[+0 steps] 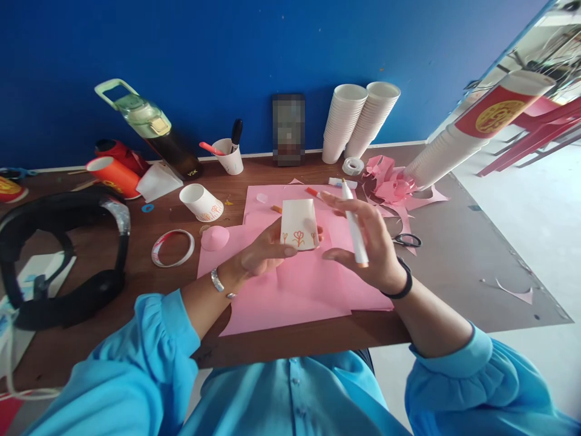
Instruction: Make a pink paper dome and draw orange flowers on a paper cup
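Observation:
My left hand (pixel 267 247) holds a white paper cup (pixel 298 219) above pink sheets. Small orange flowers are drawn near the cup's lower edge. To its right, my right hand (pixel 374 245) has a white marker (pixel 356 233) resting between its fingers, with the thumb held apart and pointing at the cup. The marker and the cup do not touch. Beneath both hands lie the pink paper sheets (pixel 290 303). Another cup with orange drawings (pixel 200 202) lies tilted at the left, by a pink paper cone (pixel 215 238).
Along the blue wall are a bottle (pixel 167 136), a pen cup (pixel 230 158), a phone (pixel 288 130) and stacked cups (pixel 342 121). Scissors (pixel 411 240) and pink scraps (pixel 388 181) lie right. A tape roll (pixel 173 248) and black headgear (pixel 115 242) sit left.

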The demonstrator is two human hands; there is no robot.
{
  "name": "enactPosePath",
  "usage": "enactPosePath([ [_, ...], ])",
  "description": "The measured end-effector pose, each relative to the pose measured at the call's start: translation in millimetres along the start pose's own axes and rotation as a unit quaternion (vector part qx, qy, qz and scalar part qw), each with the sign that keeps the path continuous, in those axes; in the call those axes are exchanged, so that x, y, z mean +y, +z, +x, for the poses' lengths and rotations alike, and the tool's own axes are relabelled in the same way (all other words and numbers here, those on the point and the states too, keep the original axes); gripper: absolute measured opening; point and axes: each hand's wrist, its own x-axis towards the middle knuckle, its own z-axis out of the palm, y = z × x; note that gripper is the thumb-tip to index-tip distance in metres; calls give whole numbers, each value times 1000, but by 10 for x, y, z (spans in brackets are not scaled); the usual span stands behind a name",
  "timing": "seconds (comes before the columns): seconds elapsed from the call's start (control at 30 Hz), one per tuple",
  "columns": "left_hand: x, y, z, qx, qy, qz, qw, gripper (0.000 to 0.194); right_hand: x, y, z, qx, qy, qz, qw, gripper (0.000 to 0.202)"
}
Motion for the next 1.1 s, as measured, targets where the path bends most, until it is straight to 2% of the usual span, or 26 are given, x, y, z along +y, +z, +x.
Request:
enactPosePath([
  [0.07,25,30,-6,-27,-8,-17,999,53,30,13,29,-48,-7,3,999,80],
  [0.13,40,44,-11,-45,-16,-21,999,53,53,35,41,-80,-13,6,997,83],
  [0.27,37,28,-9,-46,-15,7,999,56,80,57,40,-67,-32,-39,997,78],
  [0.37,28,47,6,1,6,88,996,70,96,45,35,-55,-68,-117,989,76],
  [0.47,18,120,27,73,48,196,977,87,110,46,18,-66,-96,-179,977,74],
  [0.57,7,172,37,116,64,250,959,84,108,69,5,-78,-102,-195,972,74],
  [0.67,-2,134,23,94,36,202,974,74,82,82,17,-70,-105,-171,977,75],
  [0.77,-14,47,-3,60,4,111,992,68,30,48,36,-20,-99,-122,987,69],
  [0.93,-10,7,-13,64,17,41,997,60,-76,-63,-5,86,-79,-51,992,28],
  [1.1,-4,17,11,51,24,43,998,55,-147,-47,-66,62,-32,-6,998,25],
])
